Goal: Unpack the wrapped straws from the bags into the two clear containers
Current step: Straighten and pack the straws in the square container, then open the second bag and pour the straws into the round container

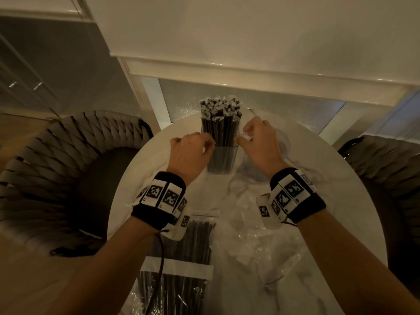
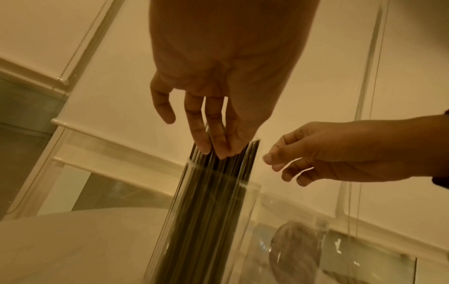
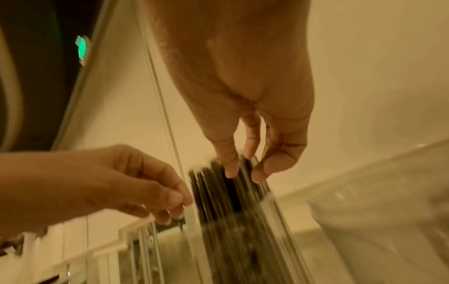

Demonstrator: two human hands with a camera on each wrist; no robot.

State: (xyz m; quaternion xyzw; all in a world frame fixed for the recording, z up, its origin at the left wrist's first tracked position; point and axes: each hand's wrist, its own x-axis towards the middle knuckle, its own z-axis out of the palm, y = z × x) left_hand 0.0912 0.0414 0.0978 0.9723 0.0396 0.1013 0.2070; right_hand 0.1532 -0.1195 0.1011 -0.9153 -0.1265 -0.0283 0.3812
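A clear container (image 1: 223, 155) stands on the round white table (image 1: 141, 178), packed with upright black wrapped straws (image 1: 220, 119). My left hand (image 1: 210, 144) is at the bundle's left side; in the left wrist view its fairly straight fingertips (image 2: 206, 148) touch the straws (image 2: 218, 201) just above the rim. My right hand (image 1: 241, 138) hovers at the bundle's right side with loosely curled fingers (image 2: 267, 158), holding nothing. A second clear container (image 1: 284, 142) stands behind the right hand; what it holds is unclear. Two sealed bags of straws (image 1: 195, 242) lie near me.
Crumpled empty plastic bags (image 1: 261, 235) cover the table's near right. Woven chairs stand on the left (image 1: 56, 167) and on the right (image 1: 386, 167). A window with lowered white blinds (image 1: 227, 42) is behind the table. The right wrist view is motion-blurred.
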